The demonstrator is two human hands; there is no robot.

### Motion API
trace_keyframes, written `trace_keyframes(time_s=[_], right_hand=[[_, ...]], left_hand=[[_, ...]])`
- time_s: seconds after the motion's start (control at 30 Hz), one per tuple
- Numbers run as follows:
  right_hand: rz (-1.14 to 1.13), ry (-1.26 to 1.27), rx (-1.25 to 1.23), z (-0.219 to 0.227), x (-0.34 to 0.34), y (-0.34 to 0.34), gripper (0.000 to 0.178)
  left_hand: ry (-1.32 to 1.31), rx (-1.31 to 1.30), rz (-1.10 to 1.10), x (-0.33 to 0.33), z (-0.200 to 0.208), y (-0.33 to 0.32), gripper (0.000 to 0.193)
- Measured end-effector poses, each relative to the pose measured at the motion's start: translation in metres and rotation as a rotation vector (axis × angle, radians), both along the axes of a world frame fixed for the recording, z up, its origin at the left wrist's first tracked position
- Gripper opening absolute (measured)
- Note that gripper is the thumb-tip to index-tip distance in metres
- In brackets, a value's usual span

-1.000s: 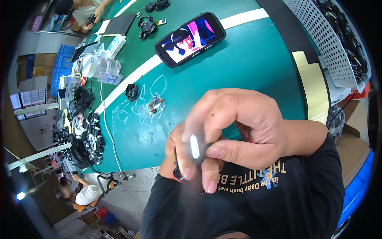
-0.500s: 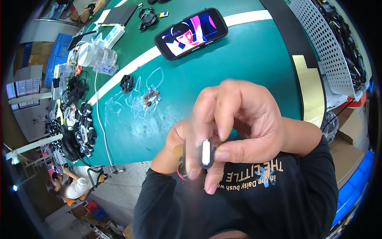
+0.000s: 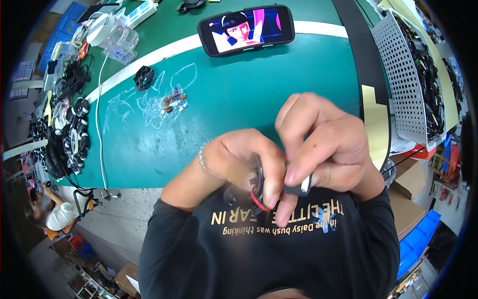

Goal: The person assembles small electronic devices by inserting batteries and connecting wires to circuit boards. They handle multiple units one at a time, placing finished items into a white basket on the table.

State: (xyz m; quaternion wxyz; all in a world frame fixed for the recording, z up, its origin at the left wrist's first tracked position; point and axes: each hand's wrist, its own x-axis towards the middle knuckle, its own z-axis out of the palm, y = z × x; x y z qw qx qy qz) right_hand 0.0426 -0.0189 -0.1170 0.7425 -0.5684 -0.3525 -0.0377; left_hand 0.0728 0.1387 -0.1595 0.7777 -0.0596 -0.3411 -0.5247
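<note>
My right hand [image 3: 328, 144] is closed, its thumb and fingertips pinching a small black oblong part [image 3: 298, 188] with a white face. Close beside it is my left hand [image 3: 249, 154], a beaded bracelet on its wrist. Its curled fingers grip a dark part [image 3: 258, 187] with a red edge or wire, mostly hidden and blurred, so its kind cannot be made out. Both hands are raised in front of my black shirt, near the table's front edge. Their fingertips nearly meet, and I cannot tell whether the two parts touch.
On the green table [image 3: 224, 99] a phone [image 3: 246, 31] plays a video. A small black part [image 3: 144, 77] and a clear bag of brown pieces [image 3: 174, 102] lie to the left. Black cables [image 3: 74, 134] pile up farther left. A white perforated basket [image 3: 401, 74] stands right.
My right hand has turned, so the white-faced part now tilts sideways and lies lower right. More of my left hand shows, with the red-edged part in its fingers. The whole view has shifted.
</note>
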Motion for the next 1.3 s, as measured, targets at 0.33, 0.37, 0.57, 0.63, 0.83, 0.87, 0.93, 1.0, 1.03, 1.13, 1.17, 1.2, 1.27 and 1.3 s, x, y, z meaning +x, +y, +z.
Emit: trace_keyframes(time_s=[0.33, 0.37, 0.57, 0.63, 0.83, 0.87, 0.93, 1.0, 1.03, 1.13, 1.17, 1.2, 1.27, 1.3], right_hand=[[-0.200, 0.201, -0.609, 0.014, -0.006, -0.043, 0.016], [-0.192, 0.203, -0.663, 0.013, -0.007, -0.046, 0.015], [-0.108, 0.196, -0.816, 0.019, -0.002, -0.055, 0.012], [-0.196, 0.229, -0.787, 0.017, -0.003, -0.053, 0.012], [-0.657, -0.057, -0.651, -0.007, 0.008, -0.041, 0.015], [-0.693, -0.104, -0.649, -0.010, 0.009, -0.039, 0.015], [-0.708, -0.101, -0.597, -0.014, 0.009, -0.035, 0.014], [-0.702, -0.054, -0.574, -0.013, 0.008, -0.032, 0.015], [-0.688, -0.007, -0.577, -0.012, 0.006, -0.031, 0.015], [-0.681, -0.029, -0.481, -0.015, 0.008, -0.025, 0.018], [-0.684, -0.063, -0.430, -0.018, 0.010, -0.022, 0.020], [-0.682, -0.064, -0.413, -0.020, 0.011, -0.020, 0.021], [-0.683, -0.090, -0.416, -0.024, 0.012, -0.019, 0.023], [-0.685, -0.116, -0.435, -0.026, 0.013, -0.020, 0.025]], left_hand=[[-0.522, 0.667, 0.456, 0.010, 0.015, 0.005, 0.018], [-0.566, 0.750, 0.486, 0.008, 0.017, 0.003, 0.018], [-0.661, 0.737, 0.514, 0.008, 0.016, 0.002, 0.020], [-0.557, 0.832, 0.588, 0.006, 0.019, 0.002, 0.020], [-0.386, 0.960, 0.979, 0.008, 0.006, -0.006, 0.020], [-0.365, 0.957, 1.001, 0.008, 0.004, -0.007, 0.020], [-0.325, 0.950, 1.049, 0.009, 0.002, -0.007, 0.020], [-0.274, 0.959, 1.040, 0.009, 0.003, -0.008, 0.022], [-0.264, 0.967, 1.031, 0.009, 0.002, -0.007, 0.023], [-0.265, 0.963, 1.040, 0.010, -0.002, -0.007, 0.026], [-0.270, 0.956, 1.049, 0.009, -0.003, -0.007, 0.026], [-0.302, 0.966, 1.075, 0.009, -0.003, -0.007, 0.027], [-0.368, 0.986, 1.126, 0.009, -0.004, -0.009, 0.028], [-0.441, 0.998, 1.147, 0.009, -0.005, -0.009, 0.028]])
